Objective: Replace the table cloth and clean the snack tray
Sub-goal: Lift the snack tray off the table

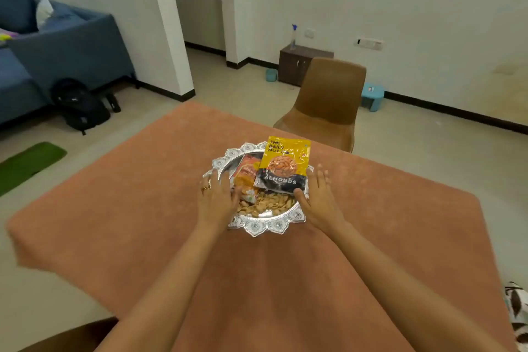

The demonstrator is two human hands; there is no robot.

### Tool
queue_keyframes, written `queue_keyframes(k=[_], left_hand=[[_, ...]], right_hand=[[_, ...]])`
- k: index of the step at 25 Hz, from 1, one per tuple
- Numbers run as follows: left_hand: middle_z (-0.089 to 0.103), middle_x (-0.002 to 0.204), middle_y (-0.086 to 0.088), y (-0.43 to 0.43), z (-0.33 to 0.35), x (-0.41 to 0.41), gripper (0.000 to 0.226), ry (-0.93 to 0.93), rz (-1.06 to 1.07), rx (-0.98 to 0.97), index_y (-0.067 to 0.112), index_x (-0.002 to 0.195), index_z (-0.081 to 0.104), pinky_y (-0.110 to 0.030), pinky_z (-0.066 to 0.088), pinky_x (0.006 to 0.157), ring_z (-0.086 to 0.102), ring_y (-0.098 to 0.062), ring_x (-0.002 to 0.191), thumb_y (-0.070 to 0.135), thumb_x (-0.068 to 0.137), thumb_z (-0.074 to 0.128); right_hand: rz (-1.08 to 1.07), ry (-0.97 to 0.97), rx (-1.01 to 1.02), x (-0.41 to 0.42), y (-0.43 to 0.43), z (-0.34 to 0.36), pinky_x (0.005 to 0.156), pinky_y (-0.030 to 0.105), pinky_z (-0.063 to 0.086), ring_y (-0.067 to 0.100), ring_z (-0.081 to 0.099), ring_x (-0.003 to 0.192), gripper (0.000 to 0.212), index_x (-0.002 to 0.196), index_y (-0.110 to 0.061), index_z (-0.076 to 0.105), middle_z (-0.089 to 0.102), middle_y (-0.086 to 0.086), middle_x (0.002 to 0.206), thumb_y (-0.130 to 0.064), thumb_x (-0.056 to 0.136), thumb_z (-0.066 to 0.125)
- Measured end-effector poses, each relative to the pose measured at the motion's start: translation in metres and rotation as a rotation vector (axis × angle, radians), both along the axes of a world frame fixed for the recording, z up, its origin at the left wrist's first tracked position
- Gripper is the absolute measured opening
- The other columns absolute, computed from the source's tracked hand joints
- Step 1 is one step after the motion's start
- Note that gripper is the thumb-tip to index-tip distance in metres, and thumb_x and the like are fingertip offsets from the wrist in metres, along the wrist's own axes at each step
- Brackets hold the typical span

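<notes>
A silver snack tray (258, 228) with a scalloped rim sits in the middle of the table on an orange table cloth (137, 197). On the tray lie a yellow and black almonds packet (284, 166), an orange snack packet (246, 177) and a clear bag of nuts (265, 204). My left hand (215, 197) rests on the tray's left rim with fingers straight. At the right rim lies my right hand (318, 197), fingers spread and its thumb touching the lower corner of the almonds packet.
A brown chair (328, 100) stands at the table's far side. Behind it are a small dark cabinet (297, 64) with a spray bottle (293, 37) and a blue stool (372, 96). A blue sofa (57, 46), a black backpack (80, 106) and a green mat (28, 164) are at left.
</notes>
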State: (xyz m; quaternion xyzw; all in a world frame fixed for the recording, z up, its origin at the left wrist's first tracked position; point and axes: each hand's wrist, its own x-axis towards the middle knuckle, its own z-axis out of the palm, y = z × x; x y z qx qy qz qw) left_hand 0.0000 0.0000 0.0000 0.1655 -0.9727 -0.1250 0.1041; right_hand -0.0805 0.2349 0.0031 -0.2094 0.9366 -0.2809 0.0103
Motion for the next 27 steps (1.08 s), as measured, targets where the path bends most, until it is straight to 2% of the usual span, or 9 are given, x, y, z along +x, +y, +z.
queue_keyframes(k=[2, 5, 7, 9, 13, 15, 21, 25, 27], left_hand=[[0.037, 0.145, -0.027, -0.003, -0.006, 0.0, 0.061, -0.012, 0.047, 0.05, 0.009, 0.14, 0.042, -0.055, 0.031, 0.106, 0.032, -0.046, 0.134, 0.049, 0.096, 0.03], [0.018, 0.153, -0.027, -0.006, -0.016, -0.001, 0.059, -0.045, 0.106, 0.122, 0.015, 0.148, 0.028, -0.056, 0.022, 0.11, 0.016, -0.049, 0.139, 0.046, 0.099, 0.037], [0.015, 0.153, -0.029, -0.005, -0.018, 0.0, 0.059, -0.05, 0.109, 0.191, 0.014, 0.148, 0.025, -0.054, 0.02, 0.111, 0.021, -0.051, 0.137, 0.044, 0.099, 0.038], [0.017, 0.152, -0.029, -0.004, -0.016, -0.002, 0.057, -0.06, 0.111, 0.213, 0.01, 0.147, 0.026, -0.053, 0.024, 0.11, 0.031, -0.051, 0.129, 0.037, 0.099, 0.041], [0.024, 0.148, -0.028, -0.003, -0.016, 0.001, 0.051, 0.011, 0.122, 0.229, 0.006, 0.139, 0.037, -0.05, 0.026, 0.106, 0.045, -0.047, 0.114, 0.027, 0.094, 0.048], [0.027, 0.147, -0.026, 0.0, -0.017, 0.003, 0.047, 0.036, 0.124, 0.244, 0.008, 0.137, 0.04, -0.047, 0.027, 0.103, 0.045, -0.044, 0.111, 0.024, 0.093, 0.049], [0.027, 0.149, -0.023, 0.045, 0.004, -0.006, 0.047, 0.092, -0.024, 0.251, 0.01, 0.137, 0.04, -0.047, 0.025, 0.104, 0.047, -0.043, 0.112, 0.022, 0.093, 0.049], [0.029, 0.148, -0.021, 0.11, 0.024, -0.024, 0.046, 0.119, -0.205, 0.239, 0.011, 0.137, 0.04, -0.049, 0.027, 0.105, 0.048, -0.041, 0.108, 0.024, 0.094, 0.048], [0.03, 0.147, -0.02, 0.153, 0.03, -0.033, 0.047, 0.125, -0.305, 0.245, 0.01, 0.137, 0.04, -0.049, 0.025, 0.106, 0.048, -0.041, 0.111, 0.024, 0.093, 0.049]], right_hand=[[-0.036, -0.015, -0.003, -0.004, -0.007, -0.01, 0.119, 0.044, 0.0, 0.034, -0.008, 0.147, 0.084, 0.153, -0.008, 0.011, -0.002, 0.018, 0.16, -0.061, 0.088, 0.024], [-0.115, -0.071, -0.047, -0.003, -0.017, -0.021, 0.118, 0.047, 0.002, 0.036, -0.009, 0.147, 0.079, 0.153, -0.008, 0.01, -0.005, 0.021, 0.159, -0.054, 0.093, 0.036], [-0.156, -0.108, -0.067, -0.001, -0.022, -0.025, 0.117, 0.049, 0.006, 0.036, -0.012, 0.146, 0.08, 0.153, -0.01, 0.004, -0.012, 0.023, 0.158, -0.047, 0.096, 0.046], [-0.19, -0.103, -0.041, -0.003, -0.026, -0.027, 0.116, 0.051, 0.01, 0.04, -0.011, 0.145, 0.084, 0.153, -0.01, 0.002, -0.014, 0.026, 0.156, -0.04, 0.094, 0.054], [-0.222, -0.081, -0.138, -0.006, -0.027, -0.027, 0.11, 0.053, 0.023, 0.046, 0.0, 0.143, 0.078, 0.151, -0.009, 0.017, 0.004, 0.031, 0.155, -0.012, 0.086, 0.06], [-0.23, -0.081, -0.186, -0.005, -0.022, -0.027, 0.109, 0.052, 0.023, 0.045, 0.003, 0.143, 0.077, 0.15, -0.01, 0.022, 0.009, 0.029, 0.155, -0.007, 0.084, 0.061], [-0.36, -0.031, -0.258, 0.011, 0.034, -0.02, 0.111, 0.053, 0.019, 0.043, 0.007, 0.142, 0.075, 0.146, -0.014, 0.033, 0.017, 0.025, 0.155, -0.011, 0.081, 0.068], [-0.492, 0.04, -0.289, 0.03, 0.11, -0.008, 0.112, 0.048, 0.017, 0.038, 0.006, 0.145, 0.072, 0.144, -0.014, 0.037, 0.021, 0.022, 0.155, -0.024, 0.08, 0.07], [-0.595, 0.063, -0.307, 0.047, 0.154, -0.002, 0.111, 0.048, 0.019, 0.036, 0.006, 0.145, 0.073, 0.145, -0.015, 0.037, 0.018, 0.02, 0.157, -0.023, 0.081, 0.072]])
